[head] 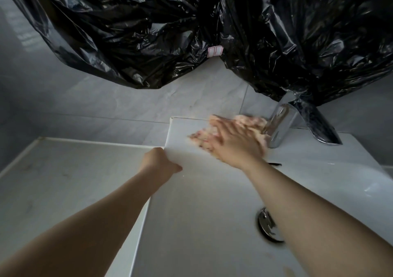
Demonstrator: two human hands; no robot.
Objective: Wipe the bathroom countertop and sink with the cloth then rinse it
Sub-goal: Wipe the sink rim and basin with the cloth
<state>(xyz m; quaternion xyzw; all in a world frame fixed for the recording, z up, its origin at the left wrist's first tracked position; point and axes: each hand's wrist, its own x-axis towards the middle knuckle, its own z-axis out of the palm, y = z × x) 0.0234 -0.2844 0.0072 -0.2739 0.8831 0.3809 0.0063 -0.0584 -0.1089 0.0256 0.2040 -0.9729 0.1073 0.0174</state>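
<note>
Cloth point(251, 123), pink, on back ledge of sink point(191, 202), touching base of chrome faucet point(280, 123). Right hand point(231, 145) spread flat on cloth, fingers straight; outline motion-blurred. Left hand point(161, 160) appears curled over sink's left rim, beside bench point(63, 181). Black plastic sheeting point(148, 32) hangs above.

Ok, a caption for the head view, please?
Right hand presses pink cloth on sink ledge beside faucet; left hand grips sink rim.
</note>
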